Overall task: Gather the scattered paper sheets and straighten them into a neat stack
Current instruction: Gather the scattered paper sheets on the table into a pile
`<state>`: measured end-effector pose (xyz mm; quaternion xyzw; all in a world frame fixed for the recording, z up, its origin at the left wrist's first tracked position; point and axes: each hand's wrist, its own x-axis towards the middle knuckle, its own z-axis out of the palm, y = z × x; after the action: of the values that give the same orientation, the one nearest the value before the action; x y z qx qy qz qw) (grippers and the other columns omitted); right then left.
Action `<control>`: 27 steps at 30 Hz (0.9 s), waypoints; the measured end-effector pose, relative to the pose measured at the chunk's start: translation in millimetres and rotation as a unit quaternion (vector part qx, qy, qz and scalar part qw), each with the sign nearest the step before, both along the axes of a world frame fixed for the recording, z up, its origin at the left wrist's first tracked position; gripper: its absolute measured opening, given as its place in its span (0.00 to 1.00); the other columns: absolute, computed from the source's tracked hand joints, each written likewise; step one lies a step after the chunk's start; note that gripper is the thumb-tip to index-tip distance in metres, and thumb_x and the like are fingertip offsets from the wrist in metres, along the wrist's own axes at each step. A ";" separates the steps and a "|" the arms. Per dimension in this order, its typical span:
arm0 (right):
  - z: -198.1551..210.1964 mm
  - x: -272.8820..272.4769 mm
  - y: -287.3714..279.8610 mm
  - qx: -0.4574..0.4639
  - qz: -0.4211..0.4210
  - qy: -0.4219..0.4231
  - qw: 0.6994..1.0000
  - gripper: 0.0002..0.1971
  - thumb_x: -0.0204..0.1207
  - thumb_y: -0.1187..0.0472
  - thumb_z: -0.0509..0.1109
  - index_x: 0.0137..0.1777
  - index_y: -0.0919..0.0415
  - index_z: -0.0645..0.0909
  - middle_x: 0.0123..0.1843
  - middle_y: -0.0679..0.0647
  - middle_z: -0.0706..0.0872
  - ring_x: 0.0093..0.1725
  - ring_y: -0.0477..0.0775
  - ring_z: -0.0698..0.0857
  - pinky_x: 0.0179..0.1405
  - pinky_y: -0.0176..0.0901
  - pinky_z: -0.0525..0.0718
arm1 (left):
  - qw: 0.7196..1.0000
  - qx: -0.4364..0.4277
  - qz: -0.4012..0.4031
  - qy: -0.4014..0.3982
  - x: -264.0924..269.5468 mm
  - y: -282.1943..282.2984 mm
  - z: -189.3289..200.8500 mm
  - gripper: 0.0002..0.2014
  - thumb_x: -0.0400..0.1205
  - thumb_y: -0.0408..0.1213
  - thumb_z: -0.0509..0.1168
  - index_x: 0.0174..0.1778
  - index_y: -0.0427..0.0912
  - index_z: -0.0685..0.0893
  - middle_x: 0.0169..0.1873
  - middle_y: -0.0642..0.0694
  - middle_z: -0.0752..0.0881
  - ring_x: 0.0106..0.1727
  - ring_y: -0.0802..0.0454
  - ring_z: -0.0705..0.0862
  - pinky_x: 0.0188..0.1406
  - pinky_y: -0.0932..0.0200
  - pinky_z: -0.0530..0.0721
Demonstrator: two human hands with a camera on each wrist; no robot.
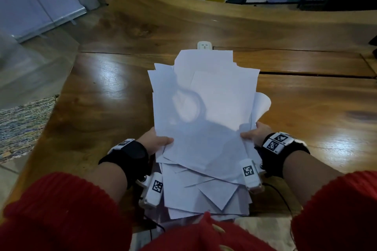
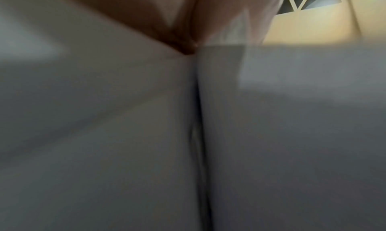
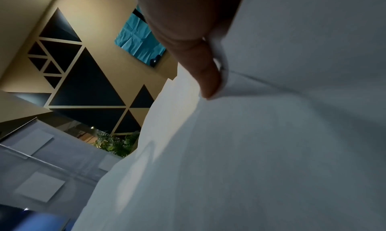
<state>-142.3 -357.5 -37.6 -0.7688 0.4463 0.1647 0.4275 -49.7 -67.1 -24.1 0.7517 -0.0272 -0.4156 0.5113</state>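
Item: loose bundle of white paper sheets [image 1: 204,108], plain, unmarked, many in number. Location: held between both hands above the near edge of the glossy brown wooden table [image 1: 102,91], lower end towards the person's lap, upper end reaching towards a small white socket block [image 1: 204,45] set in the table.

Condition: gathered but not aligned. Corners fan out at the top and at the bottom, sheets lie at differing angles, and one sheet curls out at the right side.

Left hand [image 1: 157,140]: grips the bundle's left edge, thumb on the front face; the other fingers are hidden behind the paper. The left wrist view shows only blurred paper and skin.

Right hand [image 1: 255,133]: grips the right edge, thumb pressed on the front face, as the right wrist view confirms [image 3: 200,61].

Also present: red knitted sleeves [image 1: 61,210], black wrist straps with white marker tags [image 1: 273,144], a woven rug [image 1: 22,120] on the floor at left.

Step in hand, as judged: gathering appears complete; no stray sheet shows on the table. Straightening is under way.

Next move calls for: a loosened hold, the bundle stood on one edge and tapped on the table so sheets slide level, then the same on the adjoining edge. Too firm a grip would likely keep the skew.
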 end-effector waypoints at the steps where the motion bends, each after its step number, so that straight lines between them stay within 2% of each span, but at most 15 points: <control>1: 1.2 0.2 1.3 0.010 0.018 0.002 1.000 0.30 0.70 0.64 0.76 0.69 0.73 0.71 0.68 0.66 0.80 0.61 0.66 0.81 0.56 0.47 0.79 | 1.000 -0.021 0.009 0.008 -2.2 -1.6 -0.7 0.31 0.62 0.34 0.72 0.63 0.39 0.75 0.57 0.40 0.82 0.51 0.48 0.84 0.55 0.57 0.84; 3: 4.0 -0.2 -0.8 0.031 0.038 0.003 0.999 0.28 0.68 0.64 0.77 0.66 0.72 0.74 0.61 0.66 0.84 0.57 0.67 0.84 0.57 0.53 0.82 | 0.999 -0.035 0.014 0.022 -4.5 -3.6 -3.1 0.26 0.72 0.27 0.69 0.67 0.36 0.73 0.62 0.39 0.80 0.48 0.54 0.82 0.47 0.67 0.84; 5: 10.2 -2.3 -4.9 0.049 0.050 0.004 0.998 0.25 0.67 0.67 0.78 0.63 0.73 0.76 0.53 0.65 0.86 0.50 0.66 0.85 0.53 0.58 0.84 | 0.999 -0.017 0.020 0.019 -5.9 -3.9 -2.7 0.21 0.75 0.26 0.67 0.64 0.36 0.75 0.65 0.36 0.79 0.49 0.49 0.82 0.51 0.60 0.80; 7: 11.9 -4.1 -9.4 0.038 0.076 0.022 0.996 0.24 0.68 0.68 0.76 0.64 0.71 0.76 0.57 0.66 0.85 0.55 0.67 0.84 0.58 0.56 0.83 | 0.999 0.027 0.034 -0.012 -5.8 -3.8 -3.4 0.17 0.78 0.25 0.65 0.63 0.32 0.77 0.65 0.34 0.80 0.51 0.48 0.81 0.45 0.66 0.76; 9: 13.5 -5.5 -7.6 0.018 0.105 0.040 0.994 0.22 0.69 0.68 0.75 0.62 0.69 0.77 0.56 0.65 0.84 0.53 0.63 0.83 0.52 0.49 0.81 | 0.997 0.036 0.060 -0.011 -7.2 -5.1 -4.5 0.18 0.77 0.25 0.65 0.64 0.29 0.78 0.61 0.35 0.82 0.46 0.49 0.84 0.41 0.65 0.79; 11: 12.5 -4.1 -4.4 0.008 0.086 0.015 0.996 0.18 0.68 0.67 0.76 0.57 0.67 0.77 0.51 0.61 0.83 0.47 0.60 0.81 0.43 0.46 0.80 | 0.997 0.036 0.069 -0.005 -7.5 -8.5 -5.6 0.19 0.76 0.26 0.68 0.63 0.30 0.78 0.58 0.39 0.83 0.49 0.47 0.83 0.50 0.58 0.77; 14: 9.6 0.7 -12.0 -0.029 -0.018 -0.050 0.998 0.22 0.65 0.51 0.79 0.49 0.65 0.74 0.46 0.58 0.82 0.43 0.59 0.80 0.42 0.48 0.79 | 0.994 0.056 0.086 -0.030 -5.6 -12.4 -5.4 0.20 0.71 0.29 0.73 0.58 0.34 0.81 0.57 0.41 0.85 0.54 0.44 0.83 0.57 0.52 0.79; 15: 10.2 1.1 -18.8 -0.026 -0.085 -0.069 0.994 0.24 0.65 0.48 0.78 0.49 0.65 0.74 0.46 0.58 0.82 0.43 0.59 0.80 0.43 0.48 0.78 | 0.993 0.052 0.101 -0.039 -5.1 -13.6 -5.4 0.21 0.65 0.33 0.76 0.54 0.37 0.83 0.57 0.39 0.86 0.56 0.41 0.84 0.62 0.47 0.80; 17: 12.2 -1.1 -33.2 0.006 -0.199 -0.098 0.975 0.22 0.68 0.52 0.74 0.54 0.69 0.76 0.50 0.61 0.81 0.45 0.58 0.79 0.44 0.49 0.76 | 0.986 0.018 0.157 -0.050 0.1 -9.2 -22.0 0.29 0.51 0.43 0.78 0.50 0.41 0.84 0.56 0.34 0.87 0.57 0.37 0.86 0.64 0.37 0.81; 19: 10.6 -5.6 -44.7 0.015 -0.198 -0.089 0.976 0.17 0.73 0.60 0.70 0.59 0.67 0.79 0.55 0.63 0.84 0.47 0.54 0.78 0.45 0.45 0.75 | 0.979 -0.005 0.196 -0.050 10.2 -2.4 -52.5 0.43 0.44 0.50 0.82 0.56 0.39 0.83 0.56 0.36 0.88 0.56 0.38 0.87 0.63 0.36 0.82; 21: 5.1 -6.3 -51.3 -0.016 -0.167 -0.073 0.983 0.12 0.74 0.65 0.70 0.56 0.66 0.82 0.49 0.59 0.87 0.44 0.53 0.79 0.44 0.42 0.77 | 0.976 -0.001 0.207 -0.061 6.3 -8.2 -36.7 0.50 0.45 0.54 0.83 0.63 0.38 0.79 0.59 0.40 0.86 0.58 0.41 0.86 0.65 0.41 0.81; 23: 3.7 -1.5 -51.4 -0.039 -0.136 -0.054 0.988 0.09 0.72 0.63 0.73 0.51 0.63 0.83 0.36 0.52 0.83 0.41 0.56 0.79 0.43 0.42 0.77 | 0.978 0.004 0.200 -0.065 2.1 -17.6 -17.5 0.39 0.58 0.40 0.82 0.64 0.35 0.77 0.60 0.40 0.85 0.59 0.43 0.84 0.65 0.47 0.80; 24: 4.4 3.1 -50.4 -0.046 -0.118 -0.045 0.991 0.10 0.71 0.61 0.74 0.50 0.63 0.83 0.35 0.51 0.82 0.39 0.56 0.80 0.40 0.42 0.78 | 0.978 0.012 0.196 -0.069 1.9 -22.2 -12.3 0.35 0.61 0.34 0.81 0.64 0.34 0.77 0.60 0.39 0.85 0.59 0.43 0.84 0.65 0.47 0.79; 26: 5.8 13.9 -49.5 -0.059 -0.086 -0.032 0.994 0.09 0.71 0.60 0.74 0.49 0.63 0.83 0.37 0.55 0.84 0.37 0.57 0.81 0.37 0.42 0.81 | 0.977 0.020 0.198 -0.074 3.5 -26.8 -13.5 0.35 0.60 0.25 0.79 0.64 0.32 0.75 0.62 0.35 0.84 0.61 0.40 0.83 0.65 0.43 0.79; 27: 6.9 19.3 -50.0 -0.066 -0.072 -0.029 0.995 0.09 0.72 0.61 0.74 0.49 0.62 0.83 0.41 0.58 0.85 0.39 0.59 0.83 0.40 0.45 0.84 | 0.978 0.027 0.191 -0.082 5.1 -27.2 -16.7 0.35 0.59 0.24 0.79 0.63 0.31 0.75 0.62 0.33 0.84 0.61 0.38 0.84 0.65 0.42 0.80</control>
<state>-123.0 -407.6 -30.7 -0.7655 0.4982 0.0814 0.3990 -44.5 -94.3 -40.8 0.7881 0.0864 -0.2482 0.5566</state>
